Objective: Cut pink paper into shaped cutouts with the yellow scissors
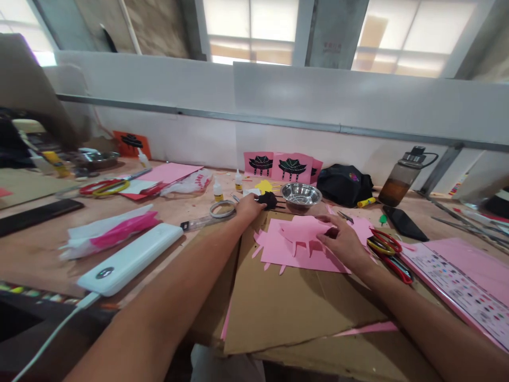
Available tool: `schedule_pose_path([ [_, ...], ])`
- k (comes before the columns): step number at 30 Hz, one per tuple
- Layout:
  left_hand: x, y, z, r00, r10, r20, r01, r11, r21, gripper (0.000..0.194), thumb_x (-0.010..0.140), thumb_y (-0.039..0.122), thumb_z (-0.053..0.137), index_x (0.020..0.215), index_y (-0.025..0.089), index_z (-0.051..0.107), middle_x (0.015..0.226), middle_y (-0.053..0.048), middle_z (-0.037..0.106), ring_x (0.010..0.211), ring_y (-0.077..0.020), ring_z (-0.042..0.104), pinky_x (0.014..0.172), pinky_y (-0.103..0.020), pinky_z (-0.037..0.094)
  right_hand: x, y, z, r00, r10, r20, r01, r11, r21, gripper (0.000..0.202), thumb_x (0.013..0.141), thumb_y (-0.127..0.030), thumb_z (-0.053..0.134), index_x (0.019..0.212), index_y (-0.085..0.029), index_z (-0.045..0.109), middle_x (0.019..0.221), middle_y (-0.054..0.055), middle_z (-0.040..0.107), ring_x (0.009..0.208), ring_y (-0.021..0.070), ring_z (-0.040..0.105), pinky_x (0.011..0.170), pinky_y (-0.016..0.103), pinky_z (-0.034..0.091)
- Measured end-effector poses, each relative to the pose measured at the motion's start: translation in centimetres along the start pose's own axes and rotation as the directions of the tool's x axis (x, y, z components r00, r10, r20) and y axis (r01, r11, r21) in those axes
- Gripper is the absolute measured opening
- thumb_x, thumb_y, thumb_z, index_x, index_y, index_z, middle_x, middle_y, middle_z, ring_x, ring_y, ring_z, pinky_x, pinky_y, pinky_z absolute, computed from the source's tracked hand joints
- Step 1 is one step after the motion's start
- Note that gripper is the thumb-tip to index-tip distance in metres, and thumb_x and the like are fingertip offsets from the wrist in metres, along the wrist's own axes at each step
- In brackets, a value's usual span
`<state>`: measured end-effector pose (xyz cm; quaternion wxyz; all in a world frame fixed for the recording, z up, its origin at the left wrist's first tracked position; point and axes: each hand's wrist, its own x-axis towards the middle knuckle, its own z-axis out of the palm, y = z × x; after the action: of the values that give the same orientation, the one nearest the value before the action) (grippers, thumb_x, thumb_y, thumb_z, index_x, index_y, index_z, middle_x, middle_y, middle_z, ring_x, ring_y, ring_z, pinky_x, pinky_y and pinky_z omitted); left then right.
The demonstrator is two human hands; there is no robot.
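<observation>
Over a pink sheet (278, 252) on the cardboard (278, 307), my right hand (338, 236) pinches the right side of a pink paper cut-out (296, 233) with leg-like strips. My left hand (250, 208) reaches to the back edge of the cardboard, its fingers closed at a black paper piece (268, 199) with thin strips. Yellow paper scraps (265, 185) lie just behind it. A metal bowl (301, 196) stands between and beyond both hands. More pink cut pieces (361, 228) lie to the right of my right hand.
Glue bottles (218, 190), a tape roll (222, 209) and a white power bank (131, 259) are left. Pink cards with black shapes (292, 167) lean at the back. Red-handled scissors (387, 241), a phone (405, 223), a bottle (401, 178) and a black cap (345, 184) are right.
</observation>
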<state>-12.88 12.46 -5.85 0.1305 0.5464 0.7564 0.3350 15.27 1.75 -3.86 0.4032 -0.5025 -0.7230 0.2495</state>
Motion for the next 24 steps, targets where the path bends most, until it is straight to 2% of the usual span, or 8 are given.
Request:
schedule_pose_path([
  [4,0.1,0.1,0.6,0.998,-0.052,-0.029,0.047,0.986,-0.162,0.035,0.065,0.022,0.076,0.099,0.022,0.070,0.097,-0.010,0.077,0.111,-0.0345,0.065,0.097,-0.048,0.043,0.1,-0.4,0.2,0.996,-0.034,-0.082,0.035,0.999,0.019,0.044,0.078,-0.026,0.065,0.122,-0.019,0.061,0.126,0.012,0.063,0.092,0.0204,0.065,0.083,0.039,0.056],
  [9,0.6,-0.1,0.3,0.996,-0.026,-0.083,-0.013,0.896,-0.444,0.050,0.075,0.022,0.066,0.125,0.015,0.061,0.097,-0.010,0.076,0.091,-0.0228,0.071,0.082,-0.035,0.053,0.5,-1.0,0.1,0.991,0.035,-0.133,-0.014,0.987,0.158,0.059,0.073,-0.028,0.069,0.130,-0.022,0.052,0.125,0.011,0.061,0.073,0.0141,0.062,0.072,0.035,0.057],
  [14,1.1,-0.1,-1.1,0.992,0.014,-0.126,-0.092,0.761,-0.642,0.029,0.080,0.026,0.057,0.104,0.017,0.069,0.097,-0.006,0.074,0.089,-0.0189,0.069,0.080,-0.032,0.055,1.8,-1.3,1.6,0.985,0.056,-0.164,-0.004,0.953,0.303,0.065,0.072,-0.033,0.071,0.131,-0.021,0.044,0.122,0.012,0.060,0.077,0.0147,0.062,0.067,0.031,0.057],
  [16,1.1,-0.1,-1.8,0.993,0.006,-0.118,-0.092,0.665,-0.741,0.026,0.080,0.028,0.056,0.101,0.017,0.068,0.095,-0.005,0.073,0.084,-0.0172,0.068,0.074,-0.031,0.057,2.3,-1.8,3.0,0.991,0.072,-0.114,-0.026,0.932,0.361,0.064,0.072,-0.031,0.070,0.129,-0.020,0.043,0.122,0.013,0.059,0.073,0.0135,0.062,0.066,0.030,0.056],
  [18,1.0,-0.2,-2.8,0.994,-0.020,-0.108,-0.082,0.527,-0.846,0.024,0.077,0.030,0.060,0.095,0.017,0.067,0.090,-0.005,0.070,0.078,-0.0156,0.066,0.068,-0.029,0.056,2.9,-2.6,4.6,0.994,0.090,-0.068,-0.055,0.913,0.404,0.063,0.070,-0.028,0.069,0.126,-0.019,0.044,0.120,0.013,0.059,0.072,0.0130,0.061,0.066,0.030,0.056],
  [20,0.9,-0.3,-4.0,0.991,-0.032,-0.128,-0.103,0.424,-0.900,0.022,0.073,0.031,0.065,0.090,0.016,0.066,0.085,-0.003,0.068,0.074,-0.0139,0.064,0.065,-0.026,0.054,3.3,-3.5,6.2,0.995,0.098,-0.002,-0.089,0.907,0.411,0.060,0.070,-0.026,0.069,0.124,-0.019,0.045,0.122,0.012,0.059,0.078,0.0141,0.063,0.069,0.030,0.056],
  [22,0.8,-0.3,-5.2,0.985,-0.014,-0.171,-0.153,0.387,-0.909,0.024,0.070,0.032,0.069,0.088,0.016,0.066,0.082,-0.002,0.066,0.071,-0.0124,0.062,0.063,-0.024,0.052,3.7,-4.2,7.4,0.994,0.107,0.025,-0.109,0.921,0.373,0.059,0.072,-0.024,0.066,0.127,-0.018,0.044,0.124,0.014,0.059,0.086,0.0165,0.064,0.074,0.032,0.056],
  [24,0.7,-0.2,-6.1,0.982,0.011,-0.188,-0.179,0.370,-0.912,0.027,0.068,0.034,0.072,0.088,0.016,0.066,0.080,-0.002,0.066,0.070,-0.0123,0.061,0.063,-0.024,0.051,4.0,-4.7,8.2,0.993,0.088,0.074,-0.103,0.968,0.227,0.060,0.073,-0.022,0.066,0.130,-0.016,0.046,0.125,0.015,0.058,0.100,0.0211,0.064,0.085,0.037,0.055],
])
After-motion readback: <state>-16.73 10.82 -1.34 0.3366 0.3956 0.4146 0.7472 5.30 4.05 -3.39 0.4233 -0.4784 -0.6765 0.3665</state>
